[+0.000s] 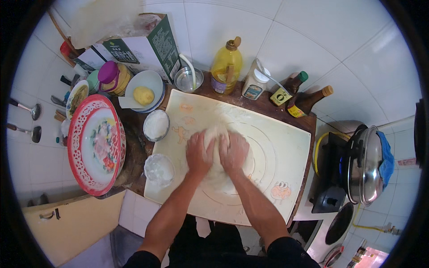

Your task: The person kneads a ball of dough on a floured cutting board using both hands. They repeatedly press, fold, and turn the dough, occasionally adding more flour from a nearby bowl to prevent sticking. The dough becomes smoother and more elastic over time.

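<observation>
A pale lump of dough (217, 131) lies on a cream kneading mat (291, 147) printed with circles and cartoon figures. Side by side, my left hand (198, 152) and my right hand (234, 150) grip and press the dough from above, fingers curled over it. Motion blurs both hands, and they hide part of the dough. White powder, likely flour, dusts the mat. Left of my hands, a bowl of white powder (156, 124) overlaps the mat's edge. Below it sits a clear bowl (159, 171) coated with white powder.
A red-rimmed enamel basin (78, 164) stands at left. Behind the mat are a metal bowl (182, 80), an oil bottle (223, 57), a white-lidded jar (255, 83) and two dark sauce bottles (303, 102). A lidded steel pot (365, 171) sits over a lit gas stove (330, 187) at right.
</observation>
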Tool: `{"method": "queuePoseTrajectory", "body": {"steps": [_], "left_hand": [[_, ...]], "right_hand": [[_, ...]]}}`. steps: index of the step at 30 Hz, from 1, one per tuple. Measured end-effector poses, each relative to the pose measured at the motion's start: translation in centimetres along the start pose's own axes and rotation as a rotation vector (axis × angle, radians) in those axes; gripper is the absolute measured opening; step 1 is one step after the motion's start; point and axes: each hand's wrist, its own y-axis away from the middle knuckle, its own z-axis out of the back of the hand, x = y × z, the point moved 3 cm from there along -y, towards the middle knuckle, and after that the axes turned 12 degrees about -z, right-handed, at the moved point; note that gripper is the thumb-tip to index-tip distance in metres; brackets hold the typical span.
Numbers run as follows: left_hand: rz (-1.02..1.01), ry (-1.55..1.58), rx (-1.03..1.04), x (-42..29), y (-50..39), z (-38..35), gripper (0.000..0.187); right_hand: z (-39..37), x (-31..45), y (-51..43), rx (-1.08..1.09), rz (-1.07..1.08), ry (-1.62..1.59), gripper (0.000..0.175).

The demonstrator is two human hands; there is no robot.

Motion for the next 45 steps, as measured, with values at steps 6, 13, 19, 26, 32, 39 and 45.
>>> {"method": "queuePoseTrajectory", "body": {"steps": [6, 13, 19, 26, 32, 39, 45], "left_hand": [[-0.238, 0.086, 0.159, -6.0, 2.3, -0.3, 0.047], [-0.418, 0.278, 0.326, -8.7, 15.2, 3.6, 0.078], [0.233, 0.274, 0.216, -1.1, 18.1, 4.8, 0.124], [0.499, 0.587, -0.098, -0.6, 13.4, 3.4, 0.087], [0.248, 0.536, -0.172, -5.9, 3.1, 0.7, 0.057], [-0.117, 0.673, 0.250, -15.9, 3.0, -1.0, 0.063], [0.285, 0.551, 0.142, -5.2, 6.8, -1.8, 0.071]], "right_hand": [[4.4, -4.9, -3.9, 0.498, -0.355, -0.669, 0.046], [10.8, -5.4, 9.1, -0.174, -0.081, 0.167, 0.060], [5.5, -2.9, 15.2, -0.030, 0.007, 0.123, 0.063], [1.3, -0.5, 6.9, -0.010, 0.094, -0.034, 0.051], [4.4, -4.3, -1.0, 0.426, -0.405, -0.748, 0.039], [14.4, -6.7, 3.6, -0.047, -0.108, -0.181, 0.049], [9.0, -9.3, 0.5, -0.073, 0.003, -0.070, 0.055]]}}
